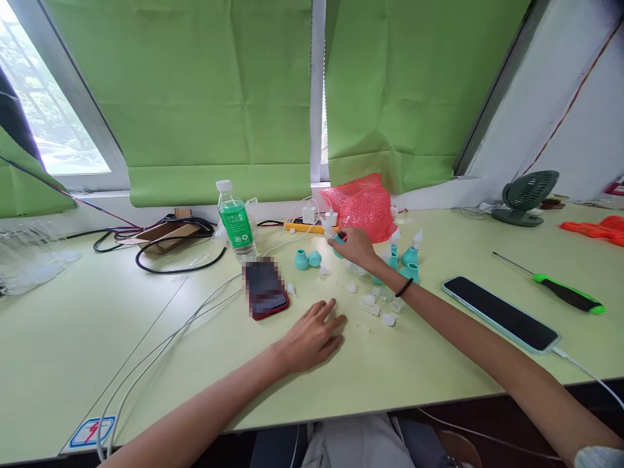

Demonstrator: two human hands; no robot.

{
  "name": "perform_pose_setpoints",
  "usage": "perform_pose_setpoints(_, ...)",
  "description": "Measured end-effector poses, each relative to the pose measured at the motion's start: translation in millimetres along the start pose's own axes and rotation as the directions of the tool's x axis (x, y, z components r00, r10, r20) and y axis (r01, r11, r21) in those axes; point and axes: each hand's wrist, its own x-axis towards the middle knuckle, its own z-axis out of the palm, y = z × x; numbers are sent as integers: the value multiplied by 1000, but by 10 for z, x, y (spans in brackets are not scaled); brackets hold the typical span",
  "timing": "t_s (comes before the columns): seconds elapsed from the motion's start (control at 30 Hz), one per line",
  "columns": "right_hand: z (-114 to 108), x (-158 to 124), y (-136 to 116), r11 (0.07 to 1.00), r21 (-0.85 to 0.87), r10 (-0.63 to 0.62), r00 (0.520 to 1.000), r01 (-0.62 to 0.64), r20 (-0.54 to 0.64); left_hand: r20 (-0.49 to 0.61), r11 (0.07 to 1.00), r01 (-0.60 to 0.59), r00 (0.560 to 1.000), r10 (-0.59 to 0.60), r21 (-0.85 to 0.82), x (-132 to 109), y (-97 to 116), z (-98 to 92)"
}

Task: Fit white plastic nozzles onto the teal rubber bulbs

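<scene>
Partly hidden: teal piece (338, 242) in right hand (357, 247).

Bottle (236, 223) behind phone (264, 288); second phone (501, 312) right; screwdriver (556, 286) behind it.

red phone (266, 288) screen pixelated, teal piece (337, 243) half hidden in right hand (355, 247)
</scene>
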Motion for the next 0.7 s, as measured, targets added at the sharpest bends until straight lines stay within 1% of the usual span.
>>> perform_pose_setpoints(0.07,157,81,10,998,-55,40,999,-39,24,38,1000,-20,999,19,21,-6,14,-16)
perform_pose_setpoints(0.17,364,139,48,994,-92,68,997,-64,47,52,999,-25,998,23,36,-19,18,-30)
perform_pose_setpoints(0.27,487,171,111,990,-109,99,993,-92,58,61,998,-49,997,46,45,-34,25,-22)
perform_pose_setpoints(0.37,530,179,184,988,-105,119,991,-112,56,60,997,-67,996,64,46,-41,31,-8)
perform_pose_setpoints(0.5,537,138,249,991,-93,103,992,-97,67,35,997,-71,997,69,39,-36,24,8)
perform_pose_setpoints(0.7,494,78,208,995,-83,68,995,-62,75,23,997,-65,998,64,48,-31,16,20)
